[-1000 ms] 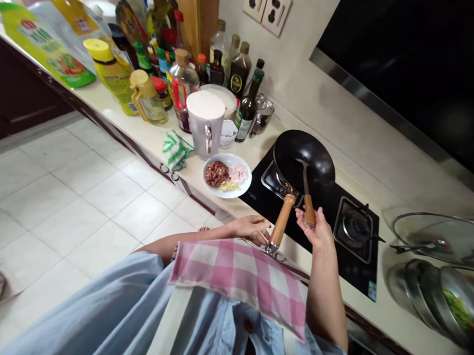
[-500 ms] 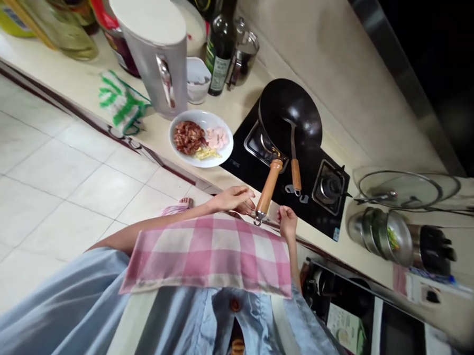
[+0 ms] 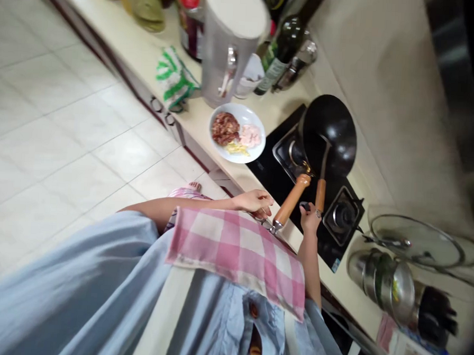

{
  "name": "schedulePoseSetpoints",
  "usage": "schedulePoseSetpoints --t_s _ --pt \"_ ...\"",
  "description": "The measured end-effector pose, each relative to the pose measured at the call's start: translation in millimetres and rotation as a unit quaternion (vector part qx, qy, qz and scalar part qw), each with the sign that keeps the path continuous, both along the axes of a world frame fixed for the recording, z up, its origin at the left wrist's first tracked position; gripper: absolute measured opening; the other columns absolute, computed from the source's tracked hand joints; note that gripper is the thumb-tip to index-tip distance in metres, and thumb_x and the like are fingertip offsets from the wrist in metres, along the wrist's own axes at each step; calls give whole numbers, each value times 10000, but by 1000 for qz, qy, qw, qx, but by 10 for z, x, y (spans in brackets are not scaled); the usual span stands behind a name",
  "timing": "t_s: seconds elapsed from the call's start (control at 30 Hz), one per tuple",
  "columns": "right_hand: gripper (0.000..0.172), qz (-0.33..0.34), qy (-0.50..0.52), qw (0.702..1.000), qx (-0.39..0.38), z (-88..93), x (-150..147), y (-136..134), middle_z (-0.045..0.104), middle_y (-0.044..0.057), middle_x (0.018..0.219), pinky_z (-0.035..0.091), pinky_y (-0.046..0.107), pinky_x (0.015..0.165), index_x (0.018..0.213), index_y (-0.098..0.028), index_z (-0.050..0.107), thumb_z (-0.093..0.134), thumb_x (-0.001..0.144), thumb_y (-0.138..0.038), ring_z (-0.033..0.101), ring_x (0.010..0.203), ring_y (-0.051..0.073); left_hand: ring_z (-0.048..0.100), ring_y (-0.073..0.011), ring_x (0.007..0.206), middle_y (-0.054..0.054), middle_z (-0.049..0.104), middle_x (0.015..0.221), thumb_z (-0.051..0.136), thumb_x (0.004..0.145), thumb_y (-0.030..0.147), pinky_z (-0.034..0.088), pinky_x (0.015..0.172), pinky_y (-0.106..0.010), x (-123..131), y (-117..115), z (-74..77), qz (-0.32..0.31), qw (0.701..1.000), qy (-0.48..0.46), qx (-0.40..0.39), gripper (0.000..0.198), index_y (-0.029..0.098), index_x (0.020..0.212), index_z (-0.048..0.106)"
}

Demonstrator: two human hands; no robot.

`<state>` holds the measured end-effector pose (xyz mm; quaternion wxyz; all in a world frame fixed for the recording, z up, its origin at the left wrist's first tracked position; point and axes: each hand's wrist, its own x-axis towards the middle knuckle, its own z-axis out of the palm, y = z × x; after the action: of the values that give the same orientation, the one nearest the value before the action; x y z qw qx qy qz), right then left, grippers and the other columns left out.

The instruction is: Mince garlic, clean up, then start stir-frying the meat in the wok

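A black wok (image 3: 345,127) sits tilted on the left burner, its wooden handle (image 3: 291,202) pointing toward me. A spatula (image 3: 320,195) with a wooden grip leans inside it. My right hand (image 3: 310,221) is at the front of the stove, fingers closed on a dark stove knob (image 3: 305,206) close to the spatula's end. My left hand (image 3: 255,202) hovers left of the wok handle, fingers loosely bent and apart, holding nothing. On the counter, a white plate (image 3: 257,156) carries dark minced meat (image 3: 225,128), pale pink pieces (image 3: 250,136) and yellowish bits (image 3: 237,148).
Behind the plate stand a lidded pitcher (image 3: 219,65), a dark green bottle (image 3: 281,52) and a striped green cloth (image 3: 174,81). The second burner (image 3: 341,215) is at the right. Stacked metal bowls (image 3: 398,292) and glass lids (image 3: 420,240) lie beyond the stove.
My right hand has moved forward from the counter's edge to the stove knob. The left hand still hovers by the wok handle. The camera view has turned and shifted.
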<state>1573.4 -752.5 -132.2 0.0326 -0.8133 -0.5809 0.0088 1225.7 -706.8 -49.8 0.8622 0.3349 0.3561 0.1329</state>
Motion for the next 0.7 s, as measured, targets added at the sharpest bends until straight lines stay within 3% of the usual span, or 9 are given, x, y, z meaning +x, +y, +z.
schedulePoseSetpoints --t_s 0.27,0.47,0.7 --pt "469 11 -20 1000 -10 19 27 82 637 159 717 461 403 727 985 -60 668 464 887 -470 581 710 281 650 -117 586 -12 675 668 592 929 271 559 699 -279 -42 48 -22 22 1000 0 -23 140 152 879 538" --pt "432 10 -23 1000 -17 54 -36 76 671 197 800 467 411 781 991 -51 674 499 841 -416 611 806 307 648 -107 572 -2 666 650 552 954 251 555 659 -247 -27 85 -45 16 999 -24 -40 124 158 879 521" --pt "436 -16 -15 1000 -8 116 -127 61 674 215 814 475 440 767 967 -67 672 474 868 -442 635 831 339 672 -144 604 -32 691 680 683 866 280 548 625 -263 -2 66 -118 18 998 -44 -31 189 157 855 539"
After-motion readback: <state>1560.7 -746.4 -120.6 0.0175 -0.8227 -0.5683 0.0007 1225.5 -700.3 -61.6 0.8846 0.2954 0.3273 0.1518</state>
